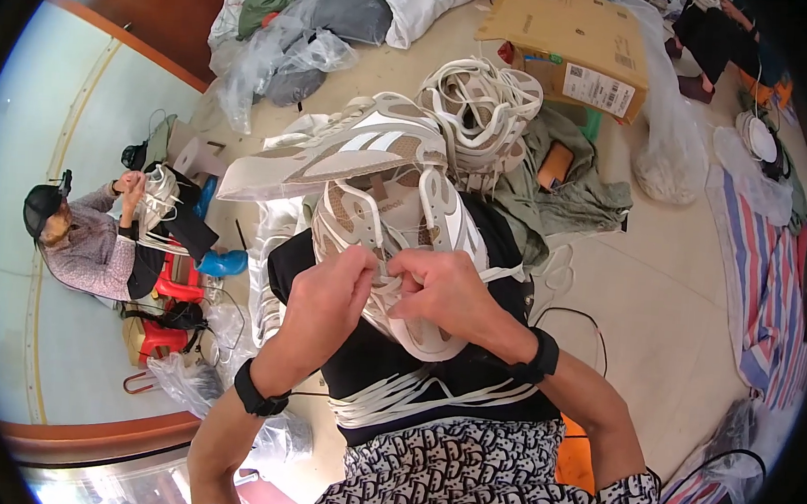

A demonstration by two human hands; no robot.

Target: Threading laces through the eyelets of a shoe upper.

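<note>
A beige and white sneaker upper (346, 216) lies across my lap, its toe toward me. Both hands are closed in a pinch over its lacing area. My left hand (327, 294) grips a white shoelace (378, 289) at the left eyelet edge, fingertips partly hidden. Opposite it, my right hand (452, 297) pinches the lace close to the right eyelet row. Just beyond, more sneaker uppers (368, 148) are stacked, with another laced bundle of uppers (481, 114) behind them. Several loose white laces (422, 396) are draped across my dark-covered thighs.
An olive cloth (564, 202) with a brown phone-like object (555, 166) lies right of the bundle. Farther back stand a cardboard box (569, 45) and plastic bags (290, 65). At left, another person (99, 243) sits handling laced uppers near a red stool (178, 275).
</note>
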